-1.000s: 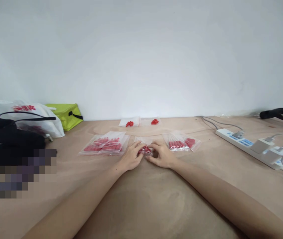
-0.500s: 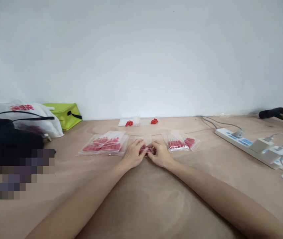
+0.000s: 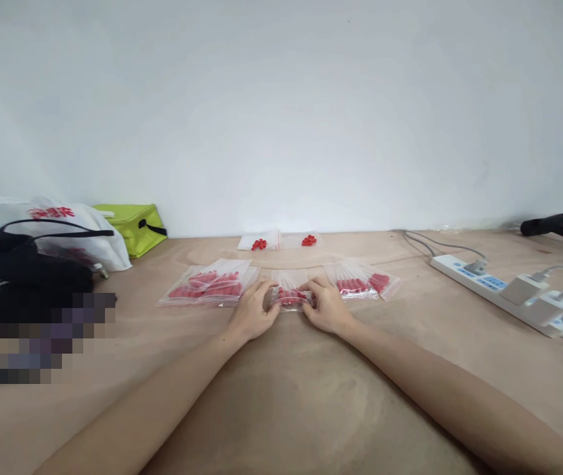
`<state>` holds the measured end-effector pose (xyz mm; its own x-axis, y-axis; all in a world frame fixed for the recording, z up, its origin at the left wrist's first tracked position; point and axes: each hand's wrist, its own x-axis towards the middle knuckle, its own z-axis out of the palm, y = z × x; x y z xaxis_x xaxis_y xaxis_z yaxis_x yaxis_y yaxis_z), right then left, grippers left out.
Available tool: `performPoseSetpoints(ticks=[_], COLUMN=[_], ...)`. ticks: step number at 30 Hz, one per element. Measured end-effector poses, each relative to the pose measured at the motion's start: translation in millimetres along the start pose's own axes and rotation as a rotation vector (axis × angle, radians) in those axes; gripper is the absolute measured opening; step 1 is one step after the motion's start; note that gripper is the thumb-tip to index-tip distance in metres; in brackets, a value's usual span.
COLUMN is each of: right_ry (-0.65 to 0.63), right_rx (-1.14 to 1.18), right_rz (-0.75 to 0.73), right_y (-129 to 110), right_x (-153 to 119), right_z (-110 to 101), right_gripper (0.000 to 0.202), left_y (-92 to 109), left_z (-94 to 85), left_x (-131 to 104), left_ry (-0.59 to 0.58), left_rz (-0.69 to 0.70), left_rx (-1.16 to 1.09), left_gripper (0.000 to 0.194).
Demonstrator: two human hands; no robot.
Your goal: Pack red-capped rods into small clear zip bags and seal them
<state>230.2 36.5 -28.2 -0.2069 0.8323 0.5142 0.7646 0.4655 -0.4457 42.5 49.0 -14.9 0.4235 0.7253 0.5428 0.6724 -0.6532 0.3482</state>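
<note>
A small clear zip bag (image 3: 290,296) with several red pieces in it lies flat on the table between my two hands. My left hand (image 3: 256,310) rests at the bag's left edge, thumb and curved fingers apart. At the right edge is my right hand (image 3: 328,307), its thumb also spread from the fingers, fingertips touching the plastic. To the left lies a pile of clear bags (image 3: 207,284) with long red pieces. On the right are fanned-out bags (image 3: 353,282) with red pieces inside. Further back, two small heaps of red pieces (image 3: 259,244) lie on bags.
A white power strip (image 3: 469,272) with plugs and cables lies on the right, with a black object (image 3: 553,225) behind it. On the left are a lime-green bag (image 3: 130,227), a white plastic bag (image 3: 78,227) and a dark bundle (image 3: 39,277). A wall rises behind the table (image 3: 281,396).
My hands have moved apart, outward to either side of the middle bag. Its red pieces now show between them. The view has shifted slightly.
</note>
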Motion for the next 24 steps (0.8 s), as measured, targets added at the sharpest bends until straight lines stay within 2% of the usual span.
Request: performPoseSetpoints(ticks=[6, 12, 15, 18, 21, 24], right_ry=[-0.009, -0.037, -0.031, -0.014, -0.010, -0.010], right_rx=[-0.094, -0.063, 0.017, 0.024, -0.003, -0.052], right_rz=[-0.027, 0.004, 0.019, 0.026, 0.027, 0.024], right_y=[-12, -10, -7, -5, -6, -7], right_x=[5, 9, 9, 8, 7, 7], right_z=[0, 7, 10, 11, 11, 10], right_gripper=[0.022, 0.017, 0.015, 0.013, 0.013, 0.014], left_y=[2, 0, -1, 0, 0, -1], left_z=[6.3, 10.9, 11.0, 10.2, 10.3, 12.2], left_x=[3, 4, 4, 6, 8, 9], left_ry=[-0.020, 0.040, 0.062, 0.049, 0.019, -0.008], left_rz=[0.020, -0.024, -0.043, 0.005, 0.045, 0.023], left_rx=[-0.006, -0.046, -0.089, -0.064, -0.042, -0.030], left_gripper=[0.015, 0.028, 0.022, 0.010, 0.011, 0.014])
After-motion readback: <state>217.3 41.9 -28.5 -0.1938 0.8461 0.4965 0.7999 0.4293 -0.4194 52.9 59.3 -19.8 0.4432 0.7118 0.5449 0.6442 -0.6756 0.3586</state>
